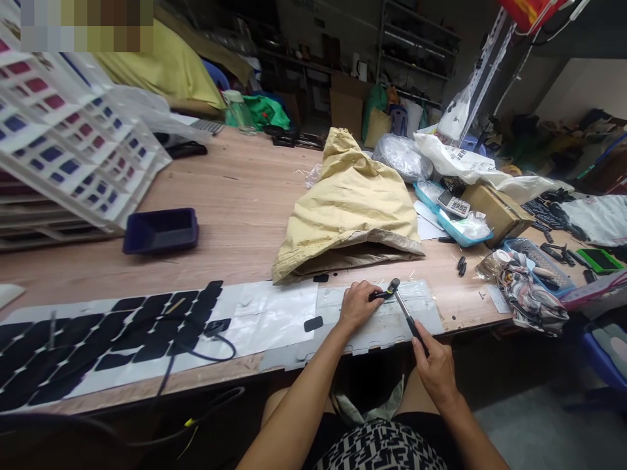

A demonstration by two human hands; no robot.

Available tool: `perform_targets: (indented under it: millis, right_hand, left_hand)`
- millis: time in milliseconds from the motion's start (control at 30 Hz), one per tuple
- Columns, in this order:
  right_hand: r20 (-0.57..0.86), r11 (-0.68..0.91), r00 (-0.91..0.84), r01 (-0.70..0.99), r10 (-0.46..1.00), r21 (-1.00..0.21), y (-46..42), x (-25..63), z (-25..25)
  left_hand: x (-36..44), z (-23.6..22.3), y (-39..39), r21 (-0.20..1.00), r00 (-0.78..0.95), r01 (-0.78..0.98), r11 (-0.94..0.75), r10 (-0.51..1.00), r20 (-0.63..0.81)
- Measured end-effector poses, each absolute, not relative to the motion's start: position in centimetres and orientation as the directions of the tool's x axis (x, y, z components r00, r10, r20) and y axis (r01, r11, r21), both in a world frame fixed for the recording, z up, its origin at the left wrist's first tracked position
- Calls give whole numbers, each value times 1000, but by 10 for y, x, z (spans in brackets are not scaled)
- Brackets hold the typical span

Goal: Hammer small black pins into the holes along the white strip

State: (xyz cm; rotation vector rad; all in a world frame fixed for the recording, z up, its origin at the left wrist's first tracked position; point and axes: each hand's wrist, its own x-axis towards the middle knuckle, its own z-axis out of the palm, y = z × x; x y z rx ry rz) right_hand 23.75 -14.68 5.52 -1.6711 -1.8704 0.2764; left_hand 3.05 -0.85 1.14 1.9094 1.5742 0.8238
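Black-handled metal hammer (405, 310): gripped by the handle in right hand (435, 362), fingers closed, seemingly for leverage. Slim black piece (381, 296), material unclear: pinched by left hand's (360, 303) fingers over flat grey sheet (426, 313), apparently for steadiness.

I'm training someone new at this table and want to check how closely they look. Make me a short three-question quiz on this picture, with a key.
1. Which tool is in the person's right hand?
A) pliers
B) hammer
C) scissors

2. True or false: the yellow bag has its open end facing the near edge of the table.

3. Fill in the missing colour: the white sheet carries rows of ____ pieces at its left end in the picture.

Key: 1. B; 2. True; 3. black.
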Motion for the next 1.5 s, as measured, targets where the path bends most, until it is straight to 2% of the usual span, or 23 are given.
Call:
perform_targets:
  millis: [333, 500, 700, 867, 1000, 1133, 1333, 1400, 1500]
  right_hand:
    - [292, 225, -77, 828, 953, -513, -147, 228, 55]
    - [264, 64, 78, 871, 961, -488, -139, 253, 54]
    - [169, -185, 264, 907, 950, -379, -134, 281, 42]
    - [181, -224, 294, 917, 938, -330, -136, 282, 28]
    - [178, -210, 284, 914, 942, -348, -136, 282, 26]
    - [189, -195, 284, 902, 940, -385, -136, 283, 25]
    - [178, -198, 285, 899, 942, -390, -136, 283, 23]
    - [175, -212, 295, 899, 939, -383, -136, 283, 22]
    - [179, -214, 298, 901, 938, -378, -136, 283, 22]
  left_hand:
    - [31, 13, -8, 740, 118, 656, -147, 989, 92]
    - [30, 12, -7, 738, 128, 656, -159, 987, 99]
    - [30, 10, -6, 739, 146, 651, -175, 984, 105]
    - [24, 21, -15, 760, 208, 603, -242, 968, 143]
    - [14, 31, -56, 773, 344, 508, -380, 912, 222]
    - [13, 22, -109, 707, 450, 464, -534, 829, 332]
    - [33, -13, -141, 479, 387, 671, -566, 818, 425]
    - [37, -16, -143, 455, 372, 689, -563, 815, 444]
    - [38, -8, -146, 501, 365, 660, -560, 821, 438]
